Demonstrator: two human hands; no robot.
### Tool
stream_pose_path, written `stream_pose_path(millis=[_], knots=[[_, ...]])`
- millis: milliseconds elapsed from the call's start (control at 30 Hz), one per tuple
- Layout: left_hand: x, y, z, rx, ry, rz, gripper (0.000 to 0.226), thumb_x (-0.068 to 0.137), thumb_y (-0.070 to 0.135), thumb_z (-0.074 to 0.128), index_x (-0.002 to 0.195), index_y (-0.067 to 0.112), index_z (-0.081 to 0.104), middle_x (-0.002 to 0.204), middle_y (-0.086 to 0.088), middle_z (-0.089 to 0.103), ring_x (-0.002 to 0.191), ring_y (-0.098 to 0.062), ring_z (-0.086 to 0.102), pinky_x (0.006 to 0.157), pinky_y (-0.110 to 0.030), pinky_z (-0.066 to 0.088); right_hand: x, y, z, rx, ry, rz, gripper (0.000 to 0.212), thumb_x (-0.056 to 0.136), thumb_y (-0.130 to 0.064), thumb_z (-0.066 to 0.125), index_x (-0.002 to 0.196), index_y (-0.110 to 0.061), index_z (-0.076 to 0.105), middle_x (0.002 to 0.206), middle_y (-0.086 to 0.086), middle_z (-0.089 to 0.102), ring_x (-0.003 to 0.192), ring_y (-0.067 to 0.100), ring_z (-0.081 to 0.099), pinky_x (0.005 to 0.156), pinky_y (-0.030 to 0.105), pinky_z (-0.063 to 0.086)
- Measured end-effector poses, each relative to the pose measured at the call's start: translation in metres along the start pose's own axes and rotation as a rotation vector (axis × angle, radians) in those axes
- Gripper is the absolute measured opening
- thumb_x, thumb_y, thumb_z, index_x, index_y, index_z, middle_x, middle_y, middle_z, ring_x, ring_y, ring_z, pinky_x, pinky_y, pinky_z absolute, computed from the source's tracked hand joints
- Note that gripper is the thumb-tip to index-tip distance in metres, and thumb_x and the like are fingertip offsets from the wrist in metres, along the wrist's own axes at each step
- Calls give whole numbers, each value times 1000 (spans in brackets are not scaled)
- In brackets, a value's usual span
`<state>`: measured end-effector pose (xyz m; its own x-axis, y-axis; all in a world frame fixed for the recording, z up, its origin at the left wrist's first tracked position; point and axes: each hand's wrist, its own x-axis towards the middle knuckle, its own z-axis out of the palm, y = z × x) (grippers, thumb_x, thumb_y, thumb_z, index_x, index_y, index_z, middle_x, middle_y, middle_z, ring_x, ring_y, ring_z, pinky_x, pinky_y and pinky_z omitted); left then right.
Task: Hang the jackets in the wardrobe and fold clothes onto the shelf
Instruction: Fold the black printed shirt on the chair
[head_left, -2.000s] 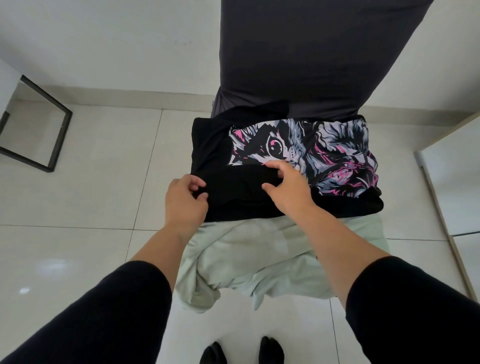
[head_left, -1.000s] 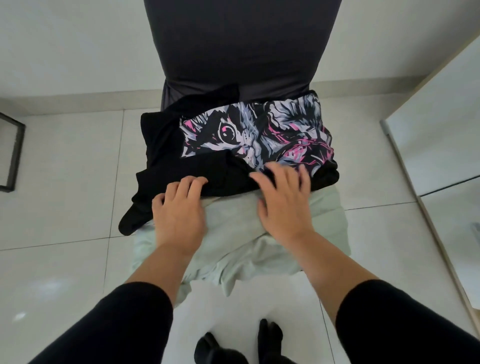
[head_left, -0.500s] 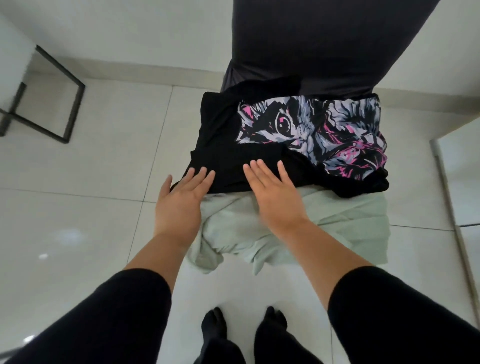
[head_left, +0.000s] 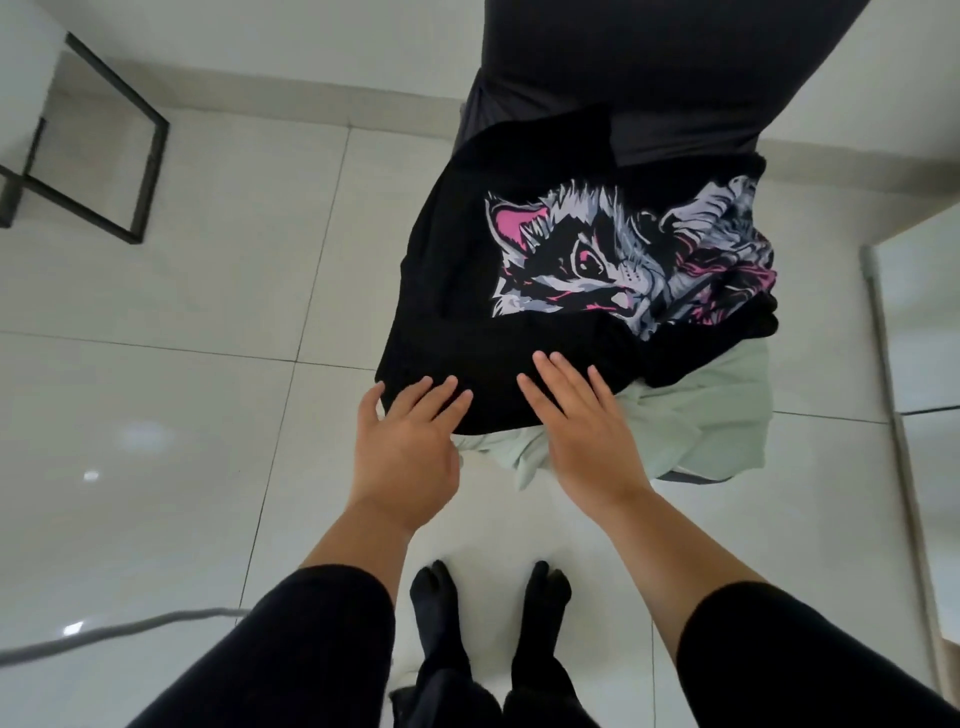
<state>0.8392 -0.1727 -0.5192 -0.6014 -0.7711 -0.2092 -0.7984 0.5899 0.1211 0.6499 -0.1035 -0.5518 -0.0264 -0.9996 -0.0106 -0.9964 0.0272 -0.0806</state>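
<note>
A view from above looks down at a pale tiled floor (head_left: 156, 415) that fills most of the frame. At the top, a dark grey fabric-covered shape (head_left: 649, 67), probably a chair back, is cut off by the upper edge, so its full form cannot be made out. In front of it lies a black T-shirt (head_left: 457, 312) printed with a grey, white and pink cat face; its right side is bunched and the print there is crumpled and hard to read. The shirt rests on a pale green garment (head_left: 701, 415), which is mostly covered and shows only along the near and right edges. Whatever supports both garments is almost entirely hidden; only a thin dark strip shows under the green cloth.

Two bare forearms in black sleeves reach in from the bottom. The left hand (head_left: 405, 447) and right hand (head_left: 576, 421) lie flat with straight, spread fingers on the near hem of the black shirt; neither grip is closed on anything.

A black metal frame (head_left: 124, 171) stands at upper left, partly cut off. A pale panel edge (head_left: 883, 364) runs down the right side. Feet in black socks (head_left: 488, 597) show at the bottom.
</note>
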Motion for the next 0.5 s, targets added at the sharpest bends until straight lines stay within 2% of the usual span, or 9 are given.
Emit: stream_pose_path(millis=[33, 67, 133, 200, 267, 300, 367, 433, 500], knots=[[4, 3, -2, -45, 57, -7, 46, 84, 34, 43, 129, 31, 55, 135, 9, 53, 125, -15, 49, 107, -44, 25, 0, 3, -3, 0, 7, 28, 79, 70, 13, 60, 141, -17, 41, 151, 10, 35, 142, 25, 28, 117, 45, 19], [8, 6, -3, -70, 114, -6, 43, 81, 38, 42, 118, 29, 63, 122, 10, 59, 113, -16, 54, 100, -42, 29, 0, 7, -8, -7, 27, 68, 83, 67, 13, 61, 140, -19, 41, 150, 10, 35, 141, 26, 28, 116, 46, 21], [20, 15, -9, -76, 179, 17, 40, 78, 42, 44, 107, 25, 64, 111, 9, 58, 101, -16, 54, 90, -39, 35, -2, 18, -18, -18, 95, 173, 84, 62, 11, 64, 137, -20, 42, 144, 12, 39, 136, 29, 34, 114, 49, 26], [34, 30, -16, -94, 207, 66, 36, 77, 38, 48, 107, 24, 62, 110, 8, 57, 98, -17, 54, 84, -38, 40, -9, 34, -27, 20, 180, 324, 81, 58, 9, 65, 132, -17, 46, 134, 14, 45, 124, 32, 42, 107, 50, 35], [50, 50, -19, -110, 235, 158, 36, 76, 32, 56, 111, 23, 60, 112, 7, 56, 99, -18, 55, 84, -36, 43, -14, 57, -33, 99, 248, 519, 73, 57, 9, 65, 125, -13, 52, 125, 14, 50, 113, 34, 48, 93, 46, 44], [58, 62, -19, -117, 244, 218, 38, 75, 28, 60, 113, 22, 60, 114, 6, 57, 101, -19, 55, 84, -36, 43, -16, 71, -35, 136, 270, 618, 65, 61, 8, 64, 122, -13, 54, 122, 13, 51, 109, 34, 49, 85, 44, 46], [73, 88, -16, -115, 262, 344, 44, 74, 22, 63, 117, 22, 59, 121, 6, 56, 108, -20, 54, 89, -36, 43, -18, 100, -34, 195, 269, 770, 45, 74, 3, 59, 116, -15, 56, 118, 9, 53, 106, 32, 48, 80, 41, 44], [90, 112, -9, -91, 238, 425, 50, 73, 19, 63, 123, 22, 57, 128, 6, 54, 118, -19, 50, 98, -38, 40, -22, 126, -27, 236, 234, 793, 32, 84, -5, 54, 113, -16, 58, 117, 6, 54, 106, 29, 46, 82, 40, 43], [105, 131, -7, 9, 165, 428, 56, 75, 20, 62, 130, 25, 50, 136, 6, 48, 126, -18, 44, 108, -42, 31, -25, 145, -21, 302, 233, 725, 28, 88, -9, 52, 114, -16, 58, 117, 4, 53, 106, 27, 44, 84, 41, 46]])
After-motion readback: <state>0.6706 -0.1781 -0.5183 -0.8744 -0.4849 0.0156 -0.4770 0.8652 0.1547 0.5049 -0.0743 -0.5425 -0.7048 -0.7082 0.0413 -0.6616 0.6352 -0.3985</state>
